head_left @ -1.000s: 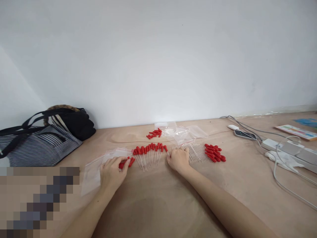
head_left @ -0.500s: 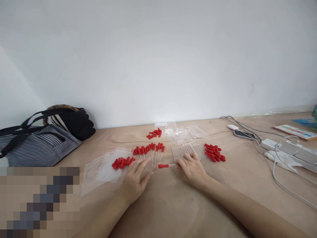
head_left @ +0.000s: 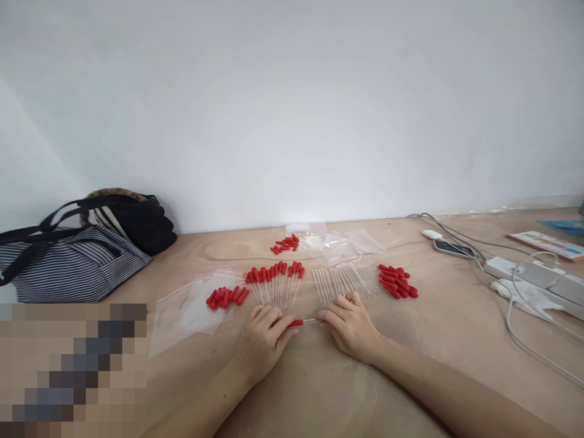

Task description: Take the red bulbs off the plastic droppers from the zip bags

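One dropper (head_left: pixel 305 322), a clear tube with a red rubber cap, lies between my hands on the wooden table (head_left: pixel 410 365). My left hand (head_left: pixel 264 340) pinches its red cap end. My right hand (head_left: pixel 351 325) pinches the clear tube end. Just beyond my hands lies a row of capped droppers (head_left: pixel 274 283), a row of bare clear tubes (head_left: pixel 347 281), and loose red caps (head_left: pixel 398 281) to the right. Another small pile of red caps (head_left: pixel 225 297) sits on clear zip bags (head_left: pixel 191 310) at the left.
A striped bag (head_left: pixel 68 261) with a black item rests against the wall at far left. More red caps (head_left: pixel 285 244) and clear bags (head_left: pixel 337 243) lie near the wall. Cables, a power strip (head_left: pixel 524 274) and a phone (head_left: pixel 451 247) occupy the right side.
My right hand drew one dropper out of the row toward me. My left hand left the cap pile on the bags and came over to take the dropper's red end.
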The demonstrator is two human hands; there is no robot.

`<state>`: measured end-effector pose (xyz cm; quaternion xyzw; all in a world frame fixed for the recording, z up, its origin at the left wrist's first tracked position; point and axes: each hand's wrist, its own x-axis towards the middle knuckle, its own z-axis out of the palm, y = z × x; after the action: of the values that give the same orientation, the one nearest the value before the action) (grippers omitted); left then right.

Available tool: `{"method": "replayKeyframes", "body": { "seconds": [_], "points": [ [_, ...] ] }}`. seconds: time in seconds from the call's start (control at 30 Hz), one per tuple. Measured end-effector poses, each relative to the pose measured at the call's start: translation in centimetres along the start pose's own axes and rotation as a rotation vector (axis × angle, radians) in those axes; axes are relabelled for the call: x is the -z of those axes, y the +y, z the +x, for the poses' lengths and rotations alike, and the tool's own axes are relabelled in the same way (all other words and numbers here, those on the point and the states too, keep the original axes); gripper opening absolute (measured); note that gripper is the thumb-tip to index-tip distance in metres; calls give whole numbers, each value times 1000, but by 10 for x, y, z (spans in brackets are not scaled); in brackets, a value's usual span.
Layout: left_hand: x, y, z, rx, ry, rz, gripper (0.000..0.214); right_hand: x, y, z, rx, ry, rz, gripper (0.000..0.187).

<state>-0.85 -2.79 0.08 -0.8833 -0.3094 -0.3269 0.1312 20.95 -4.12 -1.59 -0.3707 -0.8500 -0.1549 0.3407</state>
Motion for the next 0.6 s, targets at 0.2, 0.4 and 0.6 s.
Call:
{"method": "replayKeyframes", "body": {
  "seconds": [0.2,0.4,0.6],
  "points": [
    [-1,3,2,-8,11,24,24,1,-4,2,47,53,45,15],
    [1,8,1,-70,35,24,25,6,-7,5,58,73,-14,18],
    [0,8,-1,-104,26,75,22,10,-8,3,53,85,-2,22]
  ]
}}
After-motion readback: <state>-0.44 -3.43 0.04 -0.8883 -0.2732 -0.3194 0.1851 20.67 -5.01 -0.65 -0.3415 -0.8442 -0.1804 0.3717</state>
